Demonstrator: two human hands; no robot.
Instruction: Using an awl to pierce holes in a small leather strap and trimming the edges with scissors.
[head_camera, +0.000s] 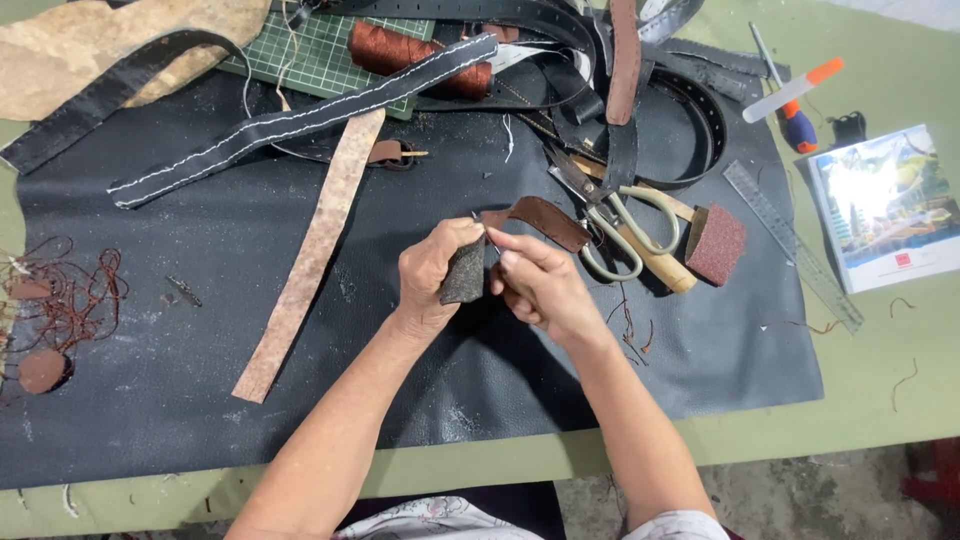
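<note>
My left hand (432, 272) grips a small dark sanding pad (464, 274) and presses it against a short brown leather strap (545, 220). My right hand (545, 288) pinches the near end of that strap, whose free end curls up to the right. Both hands meet above a large black leather sheet (200, 330) spread on the green table. A thin point shows between the fingers; I cannot tell what it is.
Scissors (615, 225) and a wooden-handled tool (660, 265) lie right of the hands, beside a red-brown sanding block (716, 243). A long tan strip (310, 255), a stitched black strap (300, 118), belts, a thread spool (385, 45), steel ruler (792, 240), booklet (885, 205) surround.
</note>
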